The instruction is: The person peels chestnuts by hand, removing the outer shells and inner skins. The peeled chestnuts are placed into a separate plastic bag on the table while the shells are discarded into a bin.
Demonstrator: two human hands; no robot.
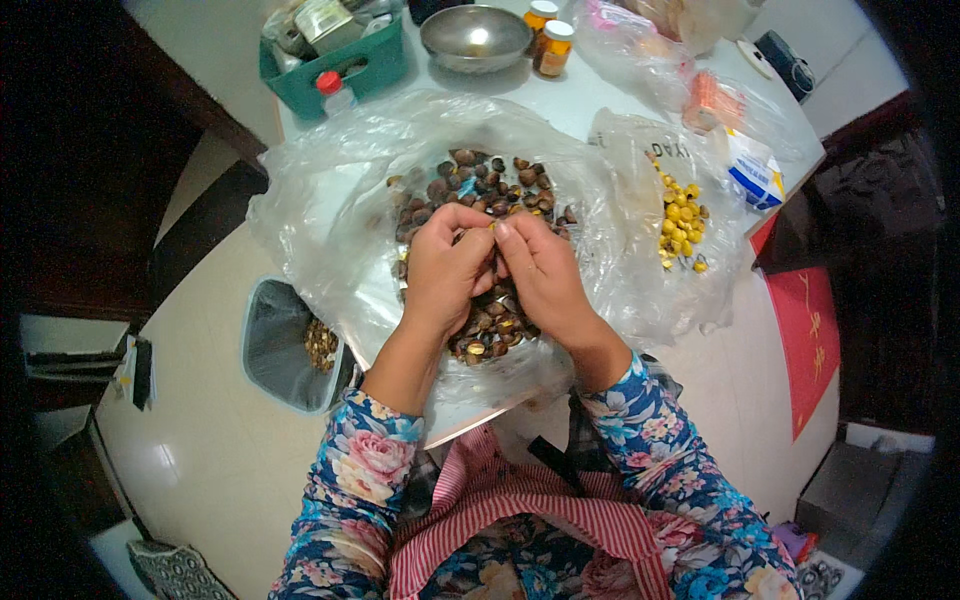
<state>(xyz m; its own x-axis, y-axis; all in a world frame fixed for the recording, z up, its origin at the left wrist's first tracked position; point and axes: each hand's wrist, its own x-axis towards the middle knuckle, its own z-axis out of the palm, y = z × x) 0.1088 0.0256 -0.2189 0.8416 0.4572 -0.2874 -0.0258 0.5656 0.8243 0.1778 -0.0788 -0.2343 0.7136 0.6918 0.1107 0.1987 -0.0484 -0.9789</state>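
My left hand (455, 262) and my right hand (543, 268) meet over a heap of brown chestnuts (437, 190) on a clear plastic bag (330, 200). The fingers of both are closed, thumbs and fingertips pressed together around one small chestnut (494, 226). Only a bit of its yellow shows; the rest is hidden by my fingers. More brown chestnuts and split shells (490, 330) lie below my hands. To the right, peeled yellow chestnuts (680, 220) rest in a pile on another plastic bag (630, 170).
A bin (262, 345) with shells inside stands on the floor at left. Along the table's far side are a green basket (385, 75), a metal bowl (476, 40), two orange jars (553, 50) and a red-capped bottle (334, 92). A white-and-blue packet (754, 170) lies near the right edge.
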